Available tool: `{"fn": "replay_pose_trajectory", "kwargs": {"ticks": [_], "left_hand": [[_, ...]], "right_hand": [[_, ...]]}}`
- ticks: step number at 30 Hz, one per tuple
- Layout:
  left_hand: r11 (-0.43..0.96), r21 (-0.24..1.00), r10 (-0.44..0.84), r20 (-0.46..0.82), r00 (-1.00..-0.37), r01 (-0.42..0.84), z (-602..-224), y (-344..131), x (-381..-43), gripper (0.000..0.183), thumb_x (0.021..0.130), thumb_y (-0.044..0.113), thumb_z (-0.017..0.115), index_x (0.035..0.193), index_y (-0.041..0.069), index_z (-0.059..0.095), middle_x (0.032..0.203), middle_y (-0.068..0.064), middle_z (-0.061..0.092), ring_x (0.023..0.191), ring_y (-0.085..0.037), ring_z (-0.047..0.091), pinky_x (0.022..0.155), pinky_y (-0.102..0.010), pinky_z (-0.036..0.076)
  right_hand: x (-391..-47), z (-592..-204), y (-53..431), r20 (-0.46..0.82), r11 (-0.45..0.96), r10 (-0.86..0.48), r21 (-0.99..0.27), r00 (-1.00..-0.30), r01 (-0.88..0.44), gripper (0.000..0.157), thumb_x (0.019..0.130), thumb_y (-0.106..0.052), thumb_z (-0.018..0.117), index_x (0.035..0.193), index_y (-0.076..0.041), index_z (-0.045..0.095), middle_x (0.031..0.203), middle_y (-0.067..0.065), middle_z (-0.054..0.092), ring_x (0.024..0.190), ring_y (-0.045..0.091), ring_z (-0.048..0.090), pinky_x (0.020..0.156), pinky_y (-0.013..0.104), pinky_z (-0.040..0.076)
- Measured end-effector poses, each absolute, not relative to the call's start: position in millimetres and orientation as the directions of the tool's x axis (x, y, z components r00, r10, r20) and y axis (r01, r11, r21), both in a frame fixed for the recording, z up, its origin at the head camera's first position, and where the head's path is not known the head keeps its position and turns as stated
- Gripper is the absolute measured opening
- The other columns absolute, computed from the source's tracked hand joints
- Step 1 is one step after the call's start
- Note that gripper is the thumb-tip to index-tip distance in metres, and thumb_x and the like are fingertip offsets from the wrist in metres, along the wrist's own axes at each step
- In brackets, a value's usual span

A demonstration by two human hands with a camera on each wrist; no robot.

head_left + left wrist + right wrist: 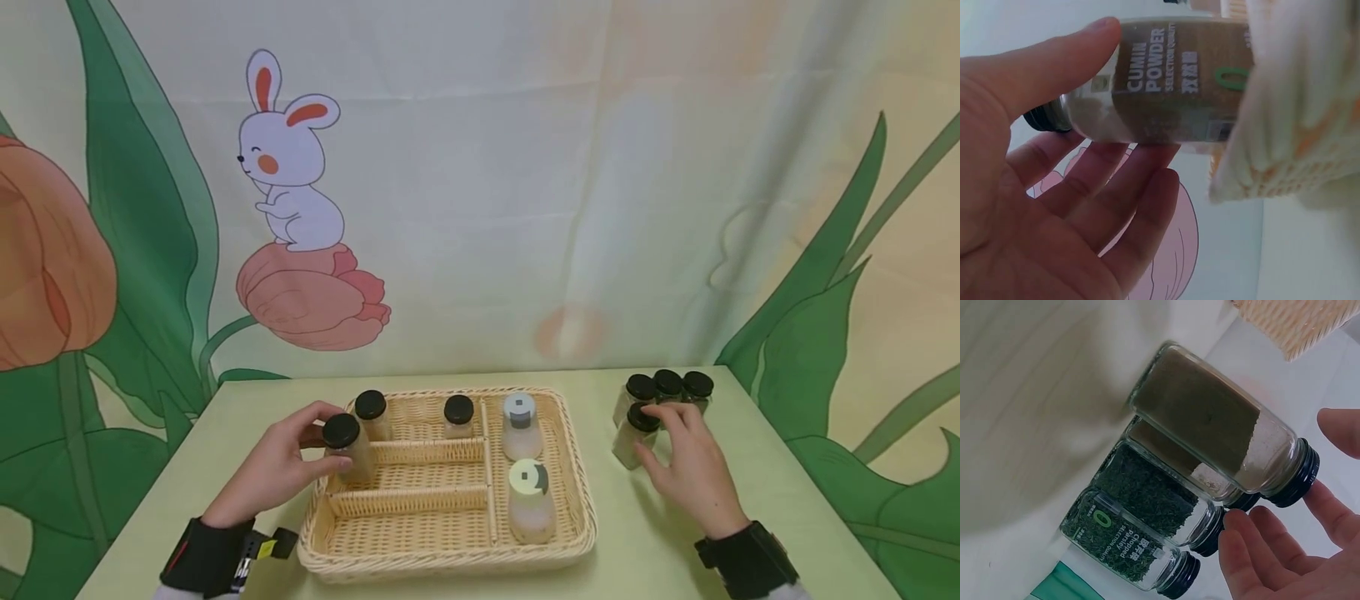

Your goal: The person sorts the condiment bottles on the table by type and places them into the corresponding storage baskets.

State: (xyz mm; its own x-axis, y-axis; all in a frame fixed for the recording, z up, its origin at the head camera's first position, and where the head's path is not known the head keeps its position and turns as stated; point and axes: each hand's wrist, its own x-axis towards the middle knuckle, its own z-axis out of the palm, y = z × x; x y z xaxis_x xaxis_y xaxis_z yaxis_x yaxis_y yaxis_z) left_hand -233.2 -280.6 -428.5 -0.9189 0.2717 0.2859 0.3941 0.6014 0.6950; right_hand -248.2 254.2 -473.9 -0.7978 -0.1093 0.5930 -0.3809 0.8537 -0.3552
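Note:
A jar of cumin powder (1179, 81) with a black lid is in my left hand (285, 462), thumb on one side and fingers on the other. It stands upright at the left end of the basket's middle compartment; the basket rim hides its base in the left wrist view. My right hand (693, 467) is at a brown-powder jar (1204, 419) on the table, right of the basket. One fingertip meets its black lid, while the thumb stays apart in the right wrist view. Behind this jar are another brown-powder jar (1163, 447) and two jars of green flakes, one labelled chopped parsley (1116, 534).
The wicker basket (450, 565) has dividers. Its back compartment holds two black-lidded jars, one left (371, 406) and one right (458, 410). Two pale-lidded bottles, a rear one (521, 429) and a front one (531, 504), occupy the right compartment. A printed curtain (465, 208) hangs behind the table.

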Motion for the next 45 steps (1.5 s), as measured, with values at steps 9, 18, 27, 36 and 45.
{"fn": "replay_pose_trajectory", "kwargs": {"ticks": [9,18,27,36,45], "left_hand": [[0.634,0.669,0.291,0.258,-0.921,0.388,-436,-283,-238,0.048,0.074,0.037,0.083,0.116,0.029,0.060,0.106,0.013,0.065,0.098,-0.009,0.065,0.082,-0.038,0.053],[0.658,0.655,0.296,0.230,-0.927,0.373,-440,-284,-239,0.049,0.072,0.039,0.084,0.114,0.030,0.061,0.101,0.015,0.066,0.095,-0.008,0.063,0.084,-0.040,0.051],[0.671,0.655,0.306,0.182,-0.934,0.348,-442,-281,-239,0.048,0.070,0.040,0.085,0.110,0.028,0.061,0.099,0.015,0.065,0.094,-0.007,0.063,0.086,-0.044,0.046],[0.682,0.651,0.311,0.156,-0.938,0.334,-439,-278,-238,0.050,0.068,0.039,0.086,0.111,0.026,0.063,0.099,0.013,0.066,0.093,-0.009,0.061,0.086,-0.047,0.046],[0.695,0.635,0.319,0.150,-0.936,0.339,-445,-277,-238,0.051,0.067,0.038,0.088,0.110,0.028,0.064,0.096,0.015,0.065,0.091,-0.007,0.059,0.089,-0.046,0.046]], "right_hand": [[-247,-475,255,0.563,0.857,-0.107,-0.366,-0.819,-0.364,0.054,0.080,-0.017,0.077,0.130,-0.006,0.059,0.121,0.018,0.053,0.106,0.037,0.057,0.080,0.054,0.049],[-249,-478,254,0.537,0.852,-0.113,-0.380,-0.836,-0.360,0.058,0.081,-0.018,0.077,0.133,-0.004,0.055,0.123,0.018,0.055,0.106,0.038,0.058,0.082,0.055,0.048],[-249,-480,253,0.536,0.851,-0.120,-0.378,-0.836,-0.365,0.060,0.081,-0.017,0.077,0.134,-0.003,0.053,0.122,0.019,0.055,0.106,0.038,0.058,0.082,0.054,0.048],[-252,-484,252,0.542,0.851,-0.118,-0.376,-0.832,-0.365,0.065,0.080,-0.014,0.077,0.136,0.001,0.049,0.122,0.023,0.055,0.105,0.041,0.058,0.082,0.056,0.049],[-254,-492,250,0.551,0.863,-0.095,-0.370,-0.829,-0.344,0.064,0.081,-0.014,0.076,0.136,0.001,0.047,0.123,0.025,0.054,0.092,0.040,0.062,0.070,0.053,0.052]]}}
